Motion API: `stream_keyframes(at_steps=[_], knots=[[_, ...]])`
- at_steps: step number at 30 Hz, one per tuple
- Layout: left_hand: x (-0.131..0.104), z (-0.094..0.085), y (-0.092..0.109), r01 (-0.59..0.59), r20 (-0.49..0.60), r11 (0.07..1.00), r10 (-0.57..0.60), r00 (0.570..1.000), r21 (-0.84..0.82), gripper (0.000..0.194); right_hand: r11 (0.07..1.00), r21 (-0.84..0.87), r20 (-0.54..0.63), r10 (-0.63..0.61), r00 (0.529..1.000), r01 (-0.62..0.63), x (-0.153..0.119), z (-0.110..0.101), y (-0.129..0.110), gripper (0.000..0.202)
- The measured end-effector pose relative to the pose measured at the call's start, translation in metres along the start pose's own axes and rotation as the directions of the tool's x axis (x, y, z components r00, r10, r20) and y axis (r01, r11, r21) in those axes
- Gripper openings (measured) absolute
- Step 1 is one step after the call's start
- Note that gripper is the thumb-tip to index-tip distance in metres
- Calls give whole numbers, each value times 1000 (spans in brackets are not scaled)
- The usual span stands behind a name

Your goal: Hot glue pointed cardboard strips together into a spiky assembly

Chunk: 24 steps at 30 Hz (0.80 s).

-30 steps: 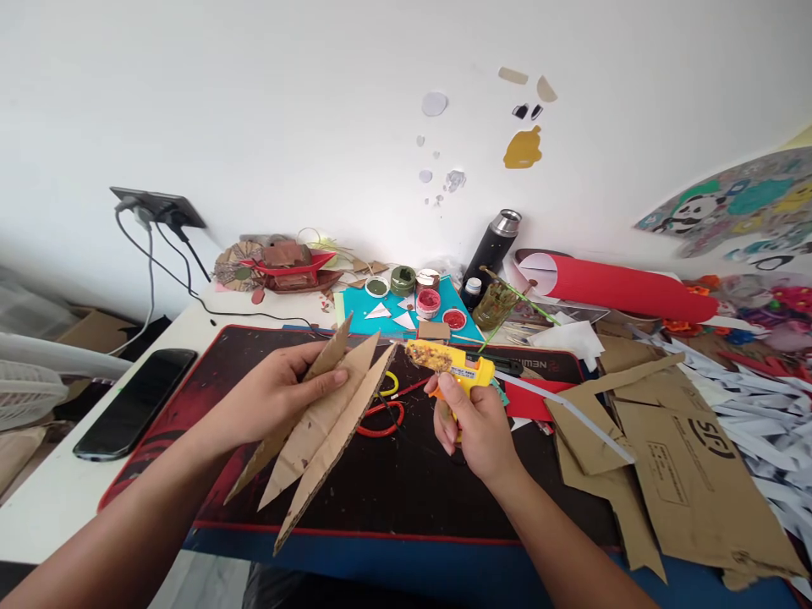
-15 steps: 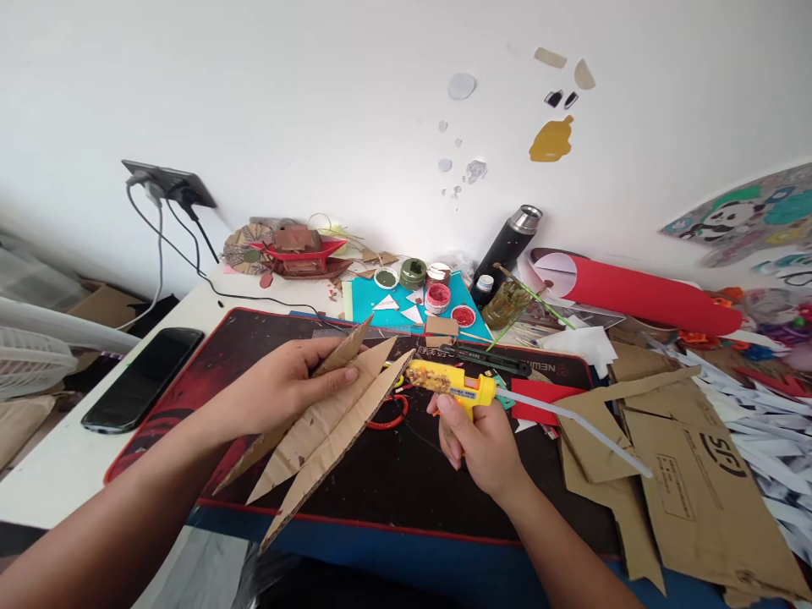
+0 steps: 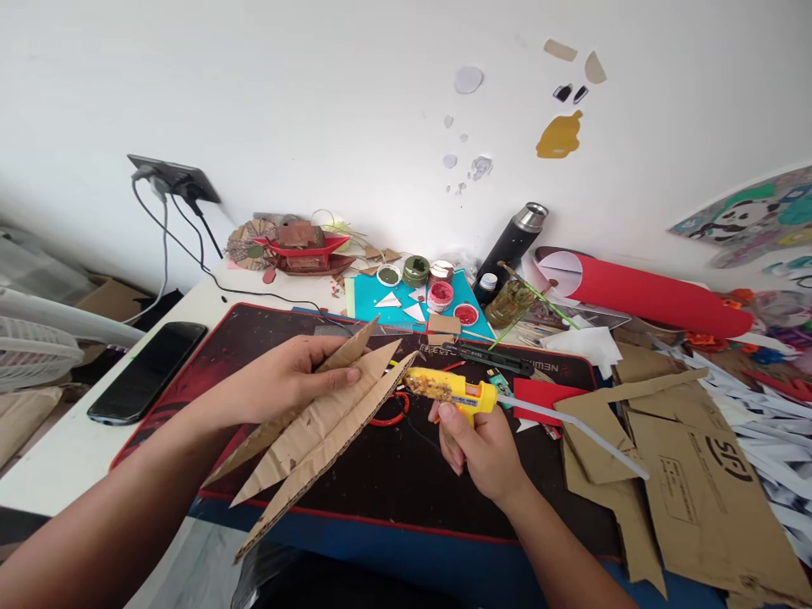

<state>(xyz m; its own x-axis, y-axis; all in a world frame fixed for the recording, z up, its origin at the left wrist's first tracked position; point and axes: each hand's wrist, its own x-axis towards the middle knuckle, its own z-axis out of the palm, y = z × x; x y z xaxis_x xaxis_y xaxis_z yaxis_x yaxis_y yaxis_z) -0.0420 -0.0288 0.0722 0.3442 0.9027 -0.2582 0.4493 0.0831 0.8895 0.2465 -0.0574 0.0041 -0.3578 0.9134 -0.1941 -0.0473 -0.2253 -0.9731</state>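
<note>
My left hand (image 3: 295,376) grips a boat-like piece of folded cardboard (image 3: 317,436) with long pointed strips, its thumb pressed on the inner face. Wrapped around a yellow hot glue gun (image 3: 469,396), my right hand (image 3: 479,448) holds it level above the mat. A long clear glue stick (image 3: 589,431) sticks out of its back and bends down to the right. The gun's front end is close to the upper tip of the cardboard's near strip; the nozzle is hidden behind it. Beneath, a red ring-shaped handle (image 3: 397,410) lies partly covered.
A black desk mat (image 3: 437,499) lies underneath. Cut cardboard (image 3: 691,499) and white paper strips (image 3: 787,457) crowd the right. Behind stand paint jars (image 3: 415,271), a black thermos (image 3: 513,245) and a red paper roll (image 3: 660,296). A phone (image 3: 149,372) lies at left.
The lower ends of the cardboard have swung slightly left and down in my left hand. The glue gun stays near its upper tip. The whole view has shifted a little.
</note>
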Motion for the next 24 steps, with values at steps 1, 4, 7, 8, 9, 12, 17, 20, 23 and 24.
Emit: stream_keyframes(at_steps=[1, 4, 7, 8, 9, 12, 17, 20, 23, 24], knots=[[1, -1, -1, 24, 57, 999, -22, 998, -37, 47, 1000, 3, 6, 4, 1000, -4, 0, 0, 1, 55], [4, -3, -3, 81, 169, 990, -60, 984, -118, 46, 1000, 7, 24, 13, 1000, -13, -1, -2, 3, 55], [5, -4, -5, 95, 207, 986, -65, 976, -138, 45, 1000, 8, 34, 21, 999, -21, -3, -3, 4, 54], [6, -4, -5, 91, 214, 986, -60, 975, -139, 44, 1000, 7, 35, 24, 999, -24, -3, -3, 4, 54], [6, -4, -5, 84, 214, 987, -54, 975, -135, 43, 1000, 5, 37, 26, 999, -26, -3, -4, 5, 54], [5, -3, -2, 53, 181, 996, -40, 983, -69, 43, 999, -13, 39, 35, 999, -34, -3, -4, 6, 55], [4, -4, 2, -7, 136, 997, -4, 991, 81, 43, 997, -56, 30, 63, 998, -61, -4, -4, 10, 55], [2, -4, 4, -33, 125, 994, 20, 992, 102, 44, 996, -71, 18, 58, 998, -57, -4, -4, 11, 55], [1, -5, 5, -61, 89, 990, 50, 995, 128, 46, 995, -86, 22, 48, 999, -46, -4, -3, 12, 54], [1, -6, 5, -64, 83, 988, 53, 995, 142, 46, 995, -92, 24, 48, 999, -46, -4, -2, 12, 54]])
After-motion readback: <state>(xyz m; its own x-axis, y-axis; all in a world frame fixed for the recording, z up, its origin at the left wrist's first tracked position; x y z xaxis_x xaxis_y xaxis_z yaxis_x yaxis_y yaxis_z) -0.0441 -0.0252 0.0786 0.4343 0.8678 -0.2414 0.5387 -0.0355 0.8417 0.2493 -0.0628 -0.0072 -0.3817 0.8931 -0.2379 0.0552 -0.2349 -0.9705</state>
